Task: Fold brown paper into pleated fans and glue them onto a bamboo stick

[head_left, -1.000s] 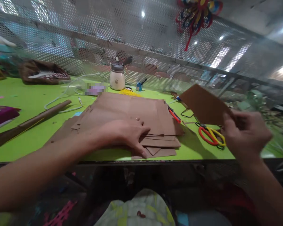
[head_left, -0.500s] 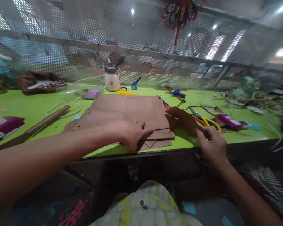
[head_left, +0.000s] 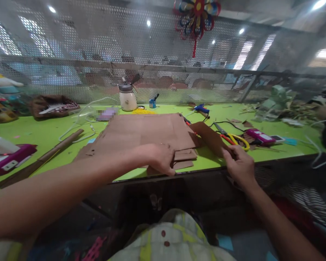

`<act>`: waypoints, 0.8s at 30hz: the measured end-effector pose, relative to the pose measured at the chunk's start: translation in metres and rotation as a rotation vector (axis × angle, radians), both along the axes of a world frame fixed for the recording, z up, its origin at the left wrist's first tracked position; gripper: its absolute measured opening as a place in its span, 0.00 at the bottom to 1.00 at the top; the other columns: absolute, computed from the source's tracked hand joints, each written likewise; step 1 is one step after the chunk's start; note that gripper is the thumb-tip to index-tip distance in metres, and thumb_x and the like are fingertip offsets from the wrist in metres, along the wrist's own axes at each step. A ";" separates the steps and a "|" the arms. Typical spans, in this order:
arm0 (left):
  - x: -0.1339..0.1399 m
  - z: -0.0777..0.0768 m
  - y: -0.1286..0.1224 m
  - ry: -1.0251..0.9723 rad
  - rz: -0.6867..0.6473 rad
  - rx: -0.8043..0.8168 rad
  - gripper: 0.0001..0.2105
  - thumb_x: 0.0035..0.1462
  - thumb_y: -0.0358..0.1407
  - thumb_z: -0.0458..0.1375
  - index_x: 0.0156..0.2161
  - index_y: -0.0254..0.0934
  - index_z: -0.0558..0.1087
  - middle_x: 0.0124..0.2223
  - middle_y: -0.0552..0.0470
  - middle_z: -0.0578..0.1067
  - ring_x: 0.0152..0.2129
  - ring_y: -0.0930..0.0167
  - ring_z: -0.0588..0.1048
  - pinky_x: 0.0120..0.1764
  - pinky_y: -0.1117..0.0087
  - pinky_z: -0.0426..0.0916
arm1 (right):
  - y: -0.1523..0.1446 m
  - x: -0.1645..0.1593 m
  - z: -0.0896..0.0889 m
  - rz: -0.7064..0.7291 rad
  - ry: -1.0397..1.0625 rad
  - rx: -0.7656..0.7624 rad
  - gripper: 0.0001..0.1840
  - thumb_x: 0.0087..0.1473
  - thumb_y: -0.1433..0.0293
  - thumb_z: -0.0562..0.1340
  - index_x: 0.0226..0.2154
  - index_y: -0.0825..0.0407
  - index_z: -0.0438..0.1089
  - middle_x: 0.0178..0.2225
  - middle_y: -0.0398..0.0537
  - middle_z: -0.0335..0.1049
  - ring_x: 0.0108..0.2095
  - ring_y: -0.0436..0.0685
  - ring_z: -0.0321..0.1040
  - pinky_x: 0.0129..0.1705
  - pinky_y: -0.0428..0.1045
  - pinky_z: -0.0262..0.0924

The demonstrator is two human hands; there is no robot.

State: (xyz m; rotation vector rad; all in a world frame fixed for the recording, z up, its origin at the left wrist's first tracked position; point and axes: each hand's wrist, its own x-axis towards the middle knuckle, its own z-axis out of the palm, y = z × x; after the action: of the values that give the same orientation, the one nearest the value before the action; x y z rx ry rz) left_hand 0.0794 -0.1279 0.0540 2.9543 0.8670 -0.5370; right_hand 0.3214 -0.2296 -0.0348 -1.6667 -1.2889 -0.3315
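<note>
A stack of flat brown paper pieces (head_left: pixel 143 130), perhaps folded bags, lies on the green table close to its front edge. At the stack's near right edge is my left hand (head_left: pixel 163 159), its fingers curled down and closed on a brown paper; the fingertips are partly hidden. To the right, my right hand (head_left: pixel 239 163) pinches a separate brown paper piece (head_left: pixel 209 137) between thumb and fingers. That piece is tilted up off the table, its far end close to the stack's right side.
Yellow-handled scissors (head_left: pixel 240 140), a blue glue gun (head_left: pixel 201 110) and a purple power strip (head_left: pixel 260 136) lie to the right. A white jug (head_left: pixel 127 99) and a small blue bottle (head_left: pixel 152 103) stand behind. At left are a brown roll (head_left: pixel 53 150) and another power strip (head_left: pixel 13 159).
My left hand has moved slightly right, its fingers now curling downward at the stack's edge. My right hand still holds its paper piece. The whole view has shifted a little.
</note>
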 end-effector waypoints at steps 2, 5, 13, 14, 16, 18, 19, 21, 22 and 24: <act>0.001 0.005 0.000 0.041 -0.011 -0.027 0.32 0.44 0.54 0.51 0.50 0.33 0.66 0.46 0.36 0.70 0.37 0.58 0.71 0.36 0.63 0.65 | -0.001 0.001 -0.001 0.001 0.018 0.016 0.12 0.50 0.61 0.57 0.29 0.53 0.67 0.23 0.45 0.68 0.23 0.52 0.65 0.27 0.46 0.59; 0.003 0.006 0.000 0.024 -0.023 0.004 0.32 0.43 0.52 0.52 0.51 0.32 0.65 0.44 0.36 0.71 0.35 0.58 0.72 0.34 0.63 0.65 | -0.001 0.001 -0.003 0.003 0.018 0.027 0.12 0.50 0.61 0.57 0.29 0.53 0.67 0.24 0.46 0.69 0.23 0.53 0.65 0.27 0.47 0.59; 0.006 -0.006 0.001 -0.016 0.019 -0.002 0.37 0.36 0.47 0.59 0.54 0.35 0.61 0.45 0.37 0.70 0.35 0.57 0.71 0.33 0.61 0.65 | -0.006 -0.008 -0.013 0.028 0.039 0.044 0.16 0.51 0.63 0.56 0.40 0.54 0.68 0.34 0.51 0.72 0.31 0.57 0.70 0.35 0.50 0.63; 0.006 -0.008 0.001 -0.016 0.023 0.004 0.37 0.35 0.45 0.60 0.54 0.35 0.62 0.45 0.38 0.70 0.35 0.57 0.71 0.34 0.61 0.65 | -0.007 -0.009 -0.013 0.048 0.045 0.024 0.18 0.51 0.64 0.56 0.43 0.54 0.67 0.36 0.52 0.72 0.33 0.57 0.70 0.37 0.51 0.63; 0.007 -0.013 0.001 -0.030 0.018 0.038 0.35 0.35 0.41 0.61 0.54 0.37 0.62 0.45 0.38 0.70 0.35 0.57 0.71 0.35 0.61 0.65 | -0.008 -0.010 -0.011 0.081 0.043 -0.041 0.19 0.50 0.65 0.56 0.45 0.53 0.66 0.38 0.52 0.73 0.35 0.58 0.70 0.39 0.51 0.63; 0.008 -0.020 0.000 -0.070 0.013 0.080 0.31 0.41 0.38 0.58 0.54 0.36 0.61 0.44 0.38 0.70 0.35 0.57 0.71 0.35 0.60 0.65 | -0.007 -0.008 -0.008 0.132 0.080 -0.102 0.17 0.49 0.65 0.57 0.42 0.53 0.70 0.36 0.51 0.74 0.34 0.58 0.70 0.38 0.51 0.64; 0.009 -0.023 -0.001 -0.094 0.019 0.095 0.27 0.45 0.38 0.55 0.53 0.35 0.62 0.43 0.37 0.71 0.34 0.57 0.71 0.35 0.60 0.65 | -0.006 -0.006 -0.005 0.159 0.127 -0.111 0.16 0.49 0.65 0.57 0.39 0.54 0.71 0.34 0.50 0.74 0.33 0.58 0.70 0.38 0.51 0.64; 0.009 -0.027 -0.001 -0.149 0.045 0.102 0.20 0.52 0.38 0.49 0.50 0.32 0.65 0.41 0.36 0.71 0.34 0.58 0.71 0.34 0.60 0.64 | -0.005 -0.001 0.001 0.179 0.250 -0.055 0.16 0.49 0.64 0.58 0.38 0.54 0.72 0.35 0.50 0.74 0.34 0.59 0.70 0.40 0.53 0.65; 0.008 -0.026 0.000 -0.194 0.059 0.092 0.18 0.54 0.38 0.47 0.47 0.31 0.67 0.40 0.36 0.72 0.34 0.58 0.71 0.35 0.60 0.64 | -0.006 0.001 0.004 0.154 0.303 0.008 0.16 0.49 0.63 0.58 0.38 0.55 0.72 0.36 0.50 0.74 0.36 0.60 0.70 0.41 0.54 0.64; 0.004 -0.019 0.003 -0.301 0.081 0.061 0.16 0.54 0.41 0.48 0.43 0.33 0.69 0.39 0.39 0.73 0.35 0.59 0.71 0.39 0.60 0.63 | -0.013 0.006 0.012 0.043 0.353 0.158 0.17 0.49 0.63 0.59 0.39 0.55 0.72 0.39 0.51 0.73 0.39 0.63 0.69 0.44 0.57 0.63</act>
State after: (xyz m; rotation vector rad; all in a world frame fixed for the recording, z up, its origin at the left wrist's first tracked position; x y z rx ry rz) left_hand 0.0831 -0.1248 0.0350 2.9266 0.9757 -0.0592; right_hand 0.3278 -0.2431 -0.0231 -1.4829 -1.0068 -0.1021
